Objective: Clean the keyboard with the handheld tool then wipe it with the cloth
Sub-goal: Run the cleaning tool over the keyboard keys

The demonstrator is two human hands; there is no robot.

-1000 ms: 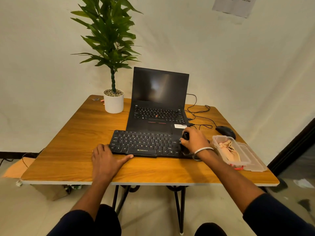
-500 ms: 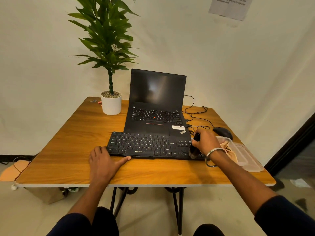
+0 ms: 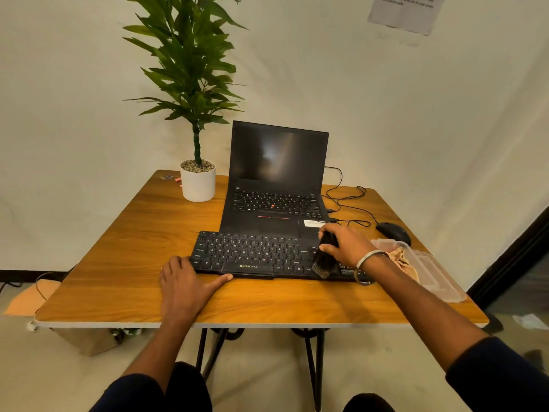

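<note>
A black keyboard (image 3: 255, 255) lies on the wooden table (image 3: 124, 263) in front of an open black laptop (image 3: 276, 185). My right hand (image 3: 346, 243) grips a dark brush (image 3: 324, 261), whose bristles point down onto the keyboard's right part. My left hand (image 3: 185, 282) rests flat on the table at the keyboard's front left corner, thumb stretched along its front edge. A beige cloth (image 3: 401, 258) sits in a clear plastic container (image 3: 430, 269) to the right, partly hidden by my right wrist.
A potted plant in a white pot (image 3: 197, 181) stands at the back left. A black mouse (image 3: 393, 231) and loose cables (image 3: 347, 200) lie at the back right. The container sits close to the table's right edge.
My right hand has moved with the brush from the keyboard's right end back inward over the keys, and the bristles now show. My left hand stays in place.
</note>
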